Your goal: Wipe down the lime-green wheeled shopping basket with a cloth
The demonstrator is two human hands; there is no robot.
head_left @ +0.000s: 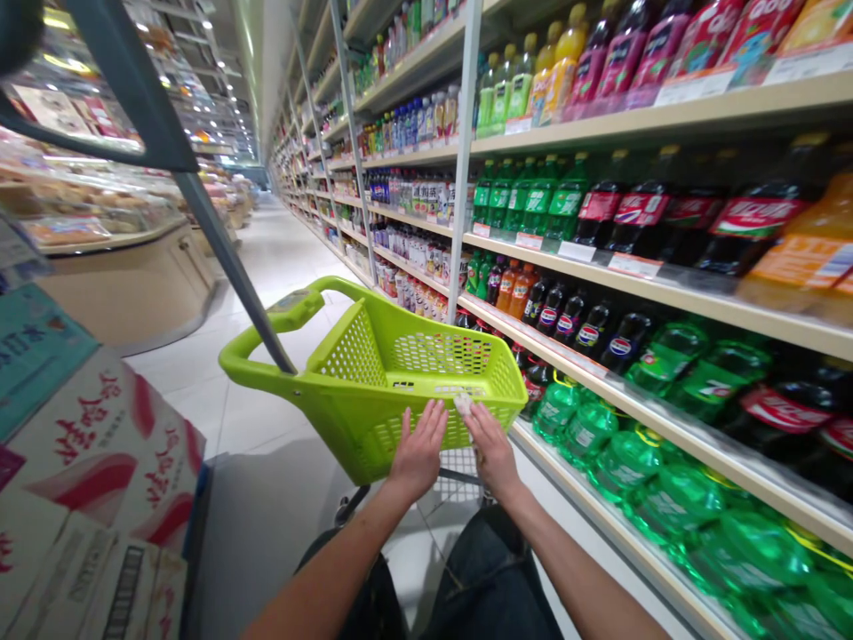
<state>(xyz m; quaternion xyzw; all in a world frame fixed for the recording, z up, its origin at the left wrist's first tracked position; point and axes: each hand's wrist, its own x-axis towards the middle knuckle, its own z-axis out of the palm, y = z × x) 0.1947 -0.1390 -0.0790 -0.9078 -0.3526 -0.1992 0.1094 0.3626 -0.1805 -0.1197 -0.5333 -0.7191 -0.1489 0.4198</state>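
Note:
A bright green plastic shopping cart point(346, 400) with perforated basket walls stands in front of my legs. My left hand point(421, 452) lies against its near side wall, fingers stretched out and holding nothing. Just to the right, my right hand point(491, 452) is at the same wall near the basket's end. A small crumpled white tissue point(462, 404) shows at the fingertips of that hand, over the basket rim. The basket's visible floor bears nothing I can make out. A grey pole point(233, 267) rises from the cart's handle end toward the upper left.
Drink shelves point(666, 276) line the right side, with large green bottles point(626, 458) low down near the cart. Stacked cartons point(107, 444) stand at the left. Beyond the cart, a tiled aisle point(273, 231) runs past a rounded display counter point(133, 284).

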